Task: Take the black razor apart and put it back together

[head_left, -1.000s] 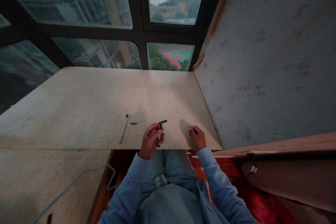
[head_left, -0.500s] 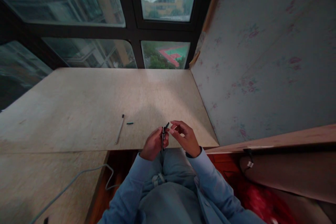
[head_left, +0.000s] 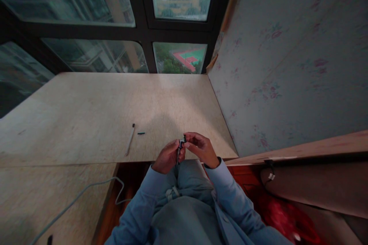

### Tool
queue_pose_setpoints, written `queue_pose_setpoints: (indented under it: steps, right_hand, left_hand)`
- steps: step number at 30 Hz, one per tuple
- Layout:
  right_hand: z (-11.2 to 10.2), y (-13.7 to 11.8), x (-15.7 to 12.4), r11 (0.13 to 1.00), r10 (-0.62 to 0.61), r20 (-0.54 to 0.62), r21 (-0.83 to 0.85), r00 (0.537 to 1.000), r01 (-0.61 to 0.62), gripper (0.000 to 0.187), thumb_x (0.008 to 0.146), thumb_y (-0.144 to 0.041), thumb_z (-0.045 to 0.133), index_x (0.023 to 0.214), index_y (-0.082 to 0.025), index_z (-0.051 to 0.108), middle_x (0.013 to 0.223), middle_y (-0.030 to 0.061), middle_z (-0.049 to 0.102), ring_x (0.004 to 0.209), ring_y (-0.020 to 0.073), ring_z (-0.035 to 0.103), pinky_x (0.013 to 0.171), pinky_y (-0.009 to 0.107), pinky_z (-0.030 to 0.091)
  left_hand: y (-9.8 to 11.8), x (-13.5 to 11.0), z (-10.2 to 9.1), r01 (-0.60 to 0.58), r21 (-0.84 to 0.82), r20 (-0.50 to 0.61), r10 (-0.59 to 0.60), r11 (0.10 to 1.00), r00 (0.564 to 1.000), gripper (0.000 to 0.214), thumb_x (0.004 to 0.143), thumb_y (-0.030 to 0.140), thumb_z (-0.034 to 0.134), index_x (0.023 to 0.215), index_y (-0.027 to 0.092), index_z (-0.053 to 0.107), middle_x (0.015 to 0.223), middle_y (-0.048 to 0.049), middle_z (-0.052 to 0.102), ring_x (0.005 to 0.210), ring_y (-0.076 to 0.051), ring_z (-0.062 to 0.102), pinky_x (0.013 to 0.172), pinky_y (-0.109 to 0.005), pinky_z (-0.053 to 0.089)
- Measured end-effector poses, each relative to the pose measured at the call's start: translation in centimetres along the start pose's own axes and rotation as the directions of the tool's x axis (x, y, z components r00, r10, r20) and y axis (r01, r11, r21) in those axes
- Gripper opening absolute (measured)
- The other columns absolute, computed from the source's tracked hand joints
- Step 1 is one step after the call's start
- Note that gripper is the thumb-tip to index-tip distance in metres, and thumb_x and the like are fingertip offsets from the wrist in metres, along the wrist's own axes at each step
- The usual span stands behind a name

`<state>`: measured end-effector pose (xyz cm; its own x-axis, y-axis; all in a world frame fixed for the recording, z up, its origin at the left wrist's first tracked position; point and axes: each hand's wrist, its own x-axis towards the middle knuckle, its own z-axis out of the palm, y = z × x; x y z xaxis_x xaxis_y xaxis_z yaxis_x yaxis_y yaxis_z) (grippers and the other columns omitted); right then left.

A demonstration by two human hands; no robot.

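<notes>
My left hand point(head_left: 167, 157) is closed round a slim dark and silvery object point(head_left: 180, 144), held roughly upright above the front edge of the table. Its kind is too small to make out. My right hand point(head_left: 202, 148) meets it from the right, with thumb and forefinger pinching near the dark upper end. Fingers cover much of the object. To the left of my hands, a thin pale stick with a dark tip point(head_left: 130, 141) lies on the tabletop. Beside it rests a short dark green rod point(head_left: 141, 133).
The pale wooden tabletop point(head_left: 94, 103) runs back to dark-framed windows. A patterned wall panel point(head_left: 281, 76) bounds it on the right. A grey cable point(head_left: 83, 191) crosses a lower wooden surface point(head_left: 71, 206) at left. Red material point(head_left: 287, 218) lies low on the right.
The right thumb and forefinger have closed from just apart onto the upper end of the slim object. The dark upper piece now stands more upright. The view has shifted slightly.
</notes>
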<state>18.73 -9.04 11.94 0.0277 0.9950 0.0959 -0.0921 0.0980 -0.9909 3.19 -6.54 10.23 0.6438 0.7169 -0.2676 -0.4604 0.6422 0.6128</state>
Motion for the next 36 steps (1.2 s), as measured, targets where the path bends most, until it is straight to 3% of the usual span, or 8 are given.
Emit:
queue_pose_setpoints:
  steps: [7,16,22,28,36]
  right_hand:
    - [-0.5,0.4,0.3,0.998,-0.047,0.046,0.041,0.998,0.045,0.034,0.074,-0.045,0.076,0.099,-0.021,0.072,0.084,0.0037,0.069,0.076,0.0166,0.064,0.071,0.031,0.053]
    - [-0.7,1.1,0.2,0.993,-0.009,0.065,0.116,0.998,0.002,0.041,0.070,-0.048,0.078,0.101,-0.022,0.071,0.087,0.0045,0.071,0.078,0.0181,0.065,0.075,0.033,0.055]
    - [-0.9,1.3,0.1,0.989,-0.052,0.037,0.143,0.998,0.046,0.045,0.066,-0.051,0.080,0.099,-0.022,0.071,0.078,0.0032,0.067,0.069,0.0167,0.061,0.068,0.033,0.053]
    - [-1.8,1.4,0.0,0.985,-0.059,-0.070,0.156,0.996,0.069,0.045,0.062,-0.048,0.083,0.097,-0.021,0.072,0.076,0.0026,0.065,0.066,0.0156,0.057,0.062,0.031,0.050]
    - [-2.9,0.9,-0.8,0.981,-0.050,-0.129,0.177,0.990,0.073,0.040,0.065,-0.042,0.083,0.098,-0.022,0.072,0.079,0.0029,0.064,0.066,0.0152,0.056,0.063,0.030,0.049]
  left_hand:
    - [0.4,-0.2,0.2,0.013,0.078,-0.034,-0.010,0.997,0.999,0.031,0.074,0.042,0.071,0.071,0.013,0.061,0.057,0.0001,0.052,0.045,-0.009,0.047,0.044,-0.022,0.034]
    - [0.5,-0.3,0.6,-0.040,0.185,-0.057,0.051,0.982,0.997,0.035,0.072,0.044,0.072,0.067,0.011,0.064,0.051,-0.0003,0.051,0.043,-0.009,0.046,0.043,-0.022,0.033]
    - [0.7,-0.4,0.6,-0.062,0.155,-0.123,0.082,0.986,0.989,0.034,0.068,0.044,0.075,0.071,0.011,0.066,0.056,-0.0009,0.054,0.046,-0.008,0.047,0.044,-0.022,0.033]
    - [1.4,-0.4,0.0,-0.144,0.164,-0.185,0.174,0.976,0.967,0.035,0.071,0.044,0.074,0.078,0.011,0.067,0.061,-0.0009,0.056,0.050,-0.007,0.048,0.047,-0.021,0.034]
    - [0.0,1.9,0.0,-0.101,0.208,-0.170,0.137,0.973,0.976,0.039,0.071,0.046,0.076,0.088,0.012,0.068,0.070,-0.0009,0.058,0.055,-0.006,0.050,0.052,-0.020,0.038]
